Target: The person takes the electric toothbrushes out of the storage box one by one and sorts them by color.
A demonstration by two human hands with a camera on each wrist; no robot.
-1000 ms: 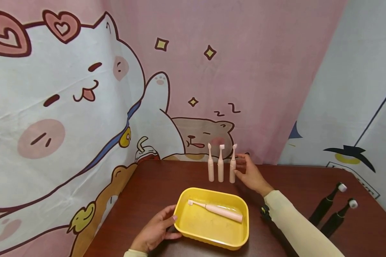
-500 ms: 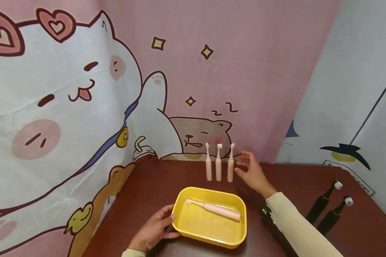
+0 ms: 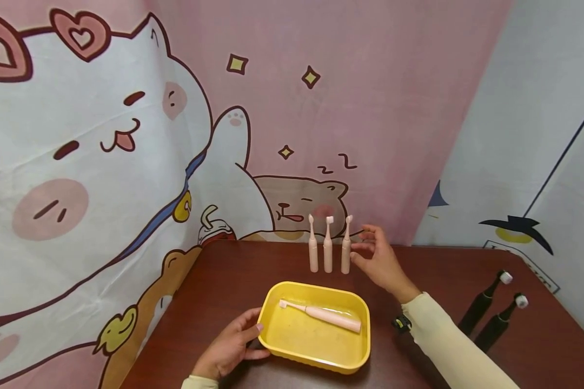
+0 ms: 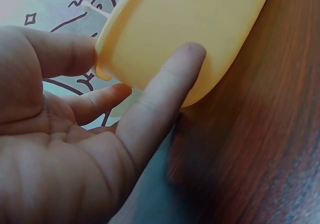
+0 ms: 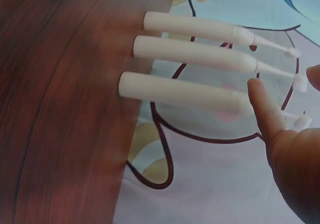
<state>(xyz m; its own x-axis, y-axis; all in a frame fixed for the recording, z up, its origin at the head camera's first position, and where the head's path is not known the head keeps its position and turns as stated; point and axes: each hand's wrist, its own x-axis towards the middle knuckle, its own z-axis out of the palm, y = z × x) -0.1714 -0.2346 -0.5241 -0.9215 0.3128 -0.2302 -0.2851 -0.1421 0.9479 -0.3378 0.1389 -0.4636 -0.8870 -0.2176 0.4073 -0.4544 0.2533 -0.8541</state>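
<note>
My left hand (image 3: 231, 340) grips the left end of a yellow plastic bin (image 3: 316, 362), its thumb (image 4: 165, 83) on the outer wall. Inside the bin lies a pink electric toothbrush (image 3: 333, 317), head to the left. Three more pink electric toothbrushes stand upright in a row behind the bin: the left one (image 3: 313, 254), the middle one (image 3: 328, 255) and the right one (image 3: 345, 256). My right hand (image 3: 379, 265) is just right of that last one, fingers spread and loosely bent, holding nothing. In the right wrist view the thumb (image 5: 262, 103) overlaps this brush; contact is unclear.
Two black electric toothbrushes (image 3: 479, 310) (image 3: 496, 327) stand at the right of the dark wooden table (image 3: 233, 270). A cartoon-printed cloth (image 3: 370, 108) hangs close behind the table's back edge and along its left side. A small black device (image 3: 402, 323) sits at my right wrist.
My right hand has drawn slightly away to the right from the right standing toothbrush, then come close to it again. The left hand and bin hold their place; the head view has shifted slightly.
</note>
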